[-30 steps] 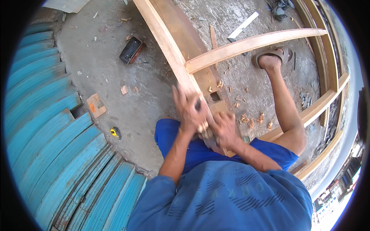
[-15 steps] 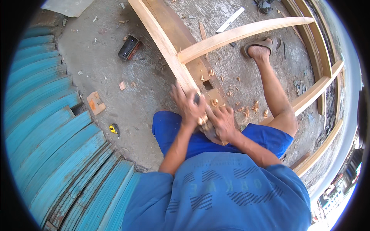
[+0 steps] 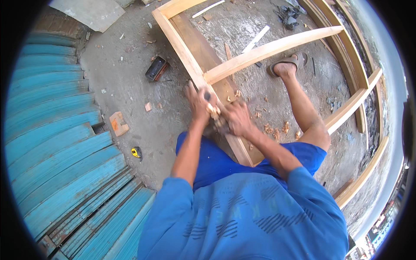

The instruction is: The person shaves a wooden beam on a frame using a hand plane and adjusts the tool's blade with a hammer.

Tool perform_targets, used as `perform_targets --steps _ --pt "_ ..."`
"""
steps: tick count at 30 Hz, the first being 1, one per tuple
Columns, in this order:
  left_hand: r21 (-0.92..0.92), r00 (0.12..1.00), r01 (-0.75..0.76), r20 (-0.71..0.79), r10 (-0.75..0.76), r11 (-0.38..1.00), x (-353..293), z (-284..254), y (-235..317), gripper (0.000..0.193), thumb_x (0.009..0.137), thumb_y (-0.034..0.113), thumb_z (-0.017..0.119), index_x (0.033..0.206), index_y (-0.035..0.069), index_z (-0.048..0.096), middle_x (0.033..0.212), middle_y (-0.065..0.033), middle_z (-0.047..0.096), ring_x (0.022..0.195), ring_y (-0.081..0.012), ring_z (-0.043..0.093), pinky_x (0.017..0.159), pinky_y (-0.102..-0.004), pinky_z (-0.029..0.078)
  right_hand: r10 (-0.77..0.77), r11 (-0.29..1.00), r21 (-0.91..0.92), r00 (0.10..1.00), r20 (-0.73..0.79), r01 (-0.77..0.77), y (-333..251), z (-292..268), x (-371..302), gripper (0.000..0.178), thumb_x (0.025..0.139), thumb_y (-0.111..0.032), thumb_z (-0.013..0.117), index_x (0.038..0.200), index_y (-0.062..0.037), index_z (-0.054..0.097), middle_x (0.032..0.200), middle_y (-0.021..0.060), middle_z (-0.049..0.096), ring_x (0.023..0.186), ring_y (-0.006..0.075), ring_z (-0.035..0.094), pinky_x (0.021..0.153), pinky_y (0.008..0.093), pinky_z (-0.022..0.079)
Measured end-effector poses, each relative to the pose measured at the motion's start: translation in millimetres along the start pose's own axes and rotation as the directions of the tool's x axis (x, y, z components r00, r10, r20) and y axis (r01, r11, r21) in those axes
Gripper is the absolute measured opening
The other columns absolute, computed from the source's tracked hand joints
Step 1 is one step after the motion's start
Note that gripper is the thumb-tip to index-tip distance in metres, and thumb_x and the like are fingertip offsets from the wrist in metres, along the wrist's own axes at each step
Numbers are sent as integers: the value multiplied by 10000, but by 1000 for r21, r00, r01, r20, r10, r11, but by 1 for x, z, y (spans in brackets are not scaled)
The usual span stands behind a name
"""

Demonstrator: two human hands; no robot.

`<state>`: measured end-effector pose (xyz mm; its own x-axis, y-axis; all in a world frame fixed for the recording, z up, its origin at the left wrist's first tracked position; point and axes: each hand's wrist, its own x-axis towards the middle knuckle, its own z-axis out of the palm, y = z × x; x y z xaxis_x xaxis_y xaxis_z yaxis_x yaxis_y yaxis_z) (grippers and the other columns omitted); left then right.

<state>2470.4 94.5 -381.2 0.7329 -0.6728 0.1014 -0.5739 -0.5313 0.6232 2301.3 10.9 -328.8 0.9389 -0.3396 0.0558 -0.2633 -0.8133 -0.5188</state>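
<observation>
Pale shavings bunch up on a hand plane, which sits on the long side rail of a pale wooden frame. My left hand is closed around the plane's front part, near a dark round knob. Behind it and to the right, my right hand grips the plane's rear. Both hands and the plane are slightly blurred, and the fingers cover much of its body. A curved crosspiece meets the rail just beyond my hands. The rail's near end lies between my legs, over a brown board.
Curled shavings litter the floor at right. On the left lie a dark box-shaped tool, a notched wood block and a yellow tape measure. Stacked turquoise slats line the left side. My sandalled foot rests beyond the crosspiece.
Both hands have pushed the plane forward along the rail, away from my body, and my arms are straighter. More of the rail's near end shows. The view has shifted slightly.
</observation>
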Motion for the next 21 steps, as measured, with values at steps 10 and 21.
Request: perform_targets --steps 10,21 --pt "-10 996 -78 -38 78 997 66 0 -14 409 768 276 714 1135 98 742 1548 -417 284 1437 -631 234 1178 -651 273 38 999 18 999 31 -39 10 11 57 770 721 -370 736 1413 -80 560 896 101 577 883 304 559 814 471 333" --pt "127 1000 -21 -3 22 992 304 -13 -98 513 814 462 696 1212 141 727 1496 -387 413 1446 -492 358 1236 -509 245 -24 999 -32 1000 -3 24 57 19 296 609 682 -519 834 1125 -141 654 928 75 675 957 302 657 864 451 386"
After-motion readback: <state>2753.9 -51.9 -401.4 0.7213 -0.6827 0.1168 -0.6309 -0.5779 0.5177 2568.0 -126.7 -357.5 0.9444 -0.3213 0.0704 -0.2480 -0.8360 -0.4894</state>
